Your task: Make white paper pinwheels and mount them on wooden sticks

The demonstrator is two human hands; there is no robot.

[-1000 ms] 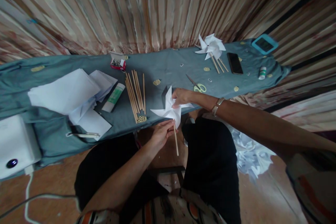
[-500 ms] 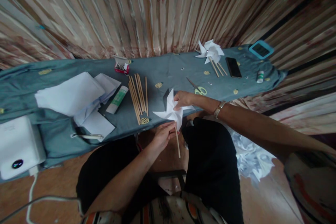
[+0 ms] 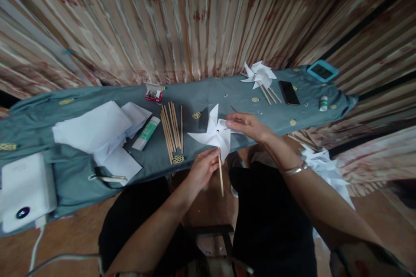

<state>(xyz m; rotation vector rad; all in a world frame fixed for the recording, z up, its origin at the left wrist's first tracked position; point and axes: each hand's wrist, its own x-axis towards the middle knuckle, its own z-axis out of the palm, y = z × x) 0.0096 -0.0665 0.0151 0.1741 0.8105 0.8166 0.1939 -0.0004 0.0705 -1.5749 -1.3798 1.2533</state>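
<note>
A white paper pinwheel (image 3: 213, 138) on a wooden stick faces me at the table's front edge, a small metal pin at its centre. My left hand (image 3: 203, 168) is closed on the stick (image 3: 221, 177) just below the paper blades. With fingers stretched out, my right hand (image 3: 248, 126) touches or nearly touches the pinwheel's right blade. The scissors, mostly hidden behind that hand, show only a blade tip (image 3: 234, 108). Left of the pinwheel lie several loose wooden sticks (image 3: 172, 132).
Paper sheets (image 3: 92, 123), a glue stick (image 3: 146, 133), an opened red box of pins (image 3: 154, 95) and a white device (image 3: 27, 190) occupy the left. Finished pinwheels (image 3: 259, 74), a phone (image 3: 289, 92), a blue-framed device (image 3: 322, 71) and a small bottle (image 3: 323, 104) lie right. Paper (image 3: 325, 166) is piled below.
My right hand has left the pinwheel's centre and moved right, its fingers now straightened, so the pin shows. My left hand keeps hold of the stick. The view has shifted slightly.
</note>
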